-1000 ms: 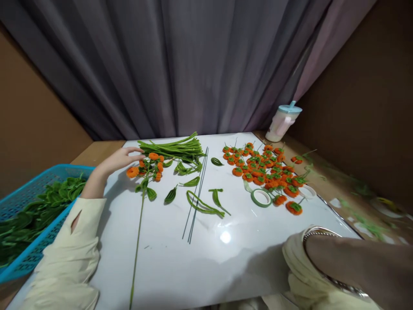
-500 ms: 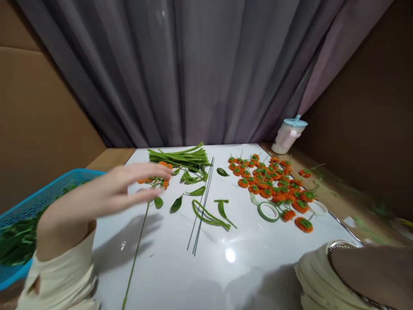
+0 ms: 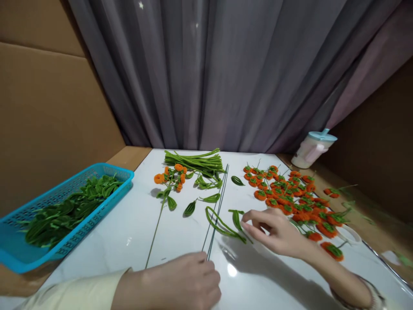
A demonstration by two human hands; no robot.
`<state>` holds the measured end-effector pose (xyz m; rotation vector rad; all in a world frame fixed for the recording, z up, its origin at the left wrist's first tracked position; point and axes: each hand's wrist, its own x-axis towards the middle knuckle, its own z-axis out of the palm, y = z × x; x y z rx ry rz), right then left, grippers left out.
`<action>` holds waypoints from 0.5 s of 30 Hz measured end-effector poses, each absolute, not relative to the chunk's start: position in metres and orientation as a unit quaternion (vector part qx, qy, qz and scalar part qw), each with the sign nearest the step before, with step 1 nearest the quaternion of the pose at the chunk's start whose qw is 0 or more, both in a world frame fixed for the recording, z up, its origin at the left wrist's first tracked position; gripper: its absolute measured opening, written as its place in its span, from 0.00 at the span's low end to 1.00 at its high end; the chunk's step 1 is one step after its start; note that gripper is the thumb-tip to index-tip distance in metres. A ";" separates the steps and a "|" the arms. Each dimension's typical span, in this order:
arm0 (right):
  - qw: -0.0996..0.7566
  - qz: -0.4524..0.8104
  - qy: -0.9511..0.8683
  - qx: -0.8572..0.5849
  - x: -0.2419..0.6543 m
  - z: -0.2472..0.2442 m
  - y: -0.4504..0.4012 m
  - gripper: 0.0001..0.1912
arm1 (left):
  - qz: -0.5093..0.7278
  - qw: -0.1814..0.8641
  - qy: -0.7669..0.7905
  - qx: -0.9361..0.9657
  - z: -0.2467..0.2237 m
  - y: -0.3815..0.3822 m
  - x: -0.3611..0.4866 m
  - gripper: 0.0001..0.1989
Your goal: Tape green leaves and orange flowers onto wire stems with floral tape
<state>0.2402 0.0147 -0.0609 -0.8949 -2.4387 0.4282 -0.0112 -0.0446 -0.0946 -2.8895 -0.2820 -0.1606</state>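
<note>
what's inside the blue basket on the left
The blue basket holds a loose heap of green leaves, with some bare blue showing at its left end. Whatever lies beneath the heap is covered, so I can't tell what's there.

Grey curtain (image 3: pixel 238 77) across bkgd, pinkish far R; brn panels (image 3: pixel 48 107) both sides; glossy wht tabletop (image 3: pixel 109 254) w/ glare spot (image 3: pixel 231 270).
</note>
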 end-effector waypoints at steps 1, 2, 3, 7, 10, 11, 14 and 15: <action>0.229 0.158 -0.893 -0.353 0.235 -0.074 0.019 0.13 | -0.072 0.109 -0.069 -0.989 -0.104 -0.045 -0.008 0.08; 0.202 0.151 -0.892 -0.374 0.233 -0.087 0.021 0.12 | -0.085 0.108 -0.055 -0.989 -0.112 -0.046 -0.006 0.08; 0.184 0.144 -0.890 -0.392 0.233 -0.098 0.022 0.12 | -0.104 0.115 -0.042 -0.987 -0.120 -0.046 -0.004 0.09; 0.126 0.126 -0.895 -0.409 0.237 -0.116 0.019 0.11 | -0.163 0.114 -0.060 -0.978 -0.142 -0.045 -0.001 0.10; 0.082 0.096 -0.907 -0.402 0.234 -0.113 0.018 0.09 | -0.183 0.082 -0.078 -0.977 -0.148 -0.043 0.000 0.10; 0.072 0.087 -0.910 -0.399 0.233 -0.112 0.017 0.08 | -0.186 0.071 -0.083 -0.976 -0.149 -0.043 0.000 0.10; 0.050 0.074 -0.914 -0.397 0.230 -0.113 0.015 0.04 | -0.197 0.049 -0.101 -0.974 -0.151 -0.043 0.001 0.10; 0.047 0.075 -0.911 -0.402 0.230 -0.114 0.015 0.03 | -0.201 0.046 -0.107 -0.973 -0.151 -0.043 0.002 0.10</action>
